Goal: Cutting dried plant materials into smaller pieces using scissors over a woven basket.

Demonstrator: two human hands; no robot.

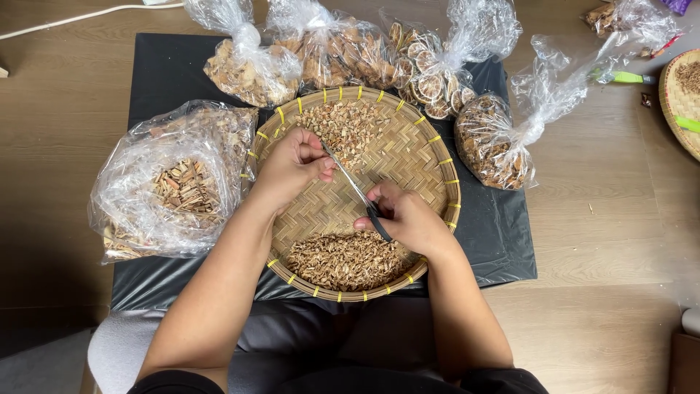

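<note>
A single view, from a camera worn on the person's head, looking steeply down, almost straight from above. It sits close: both forearms enter from the bottom edge and reach up to mid-frame. The round woven bamboo tray with yellow ties (pixel 430 157) fills the centre, resting on a black plastic sheet (pixel 503 233) over the pale wooden floor (pixel 605 292). The far side of the scene lies along the top edge.
</note>
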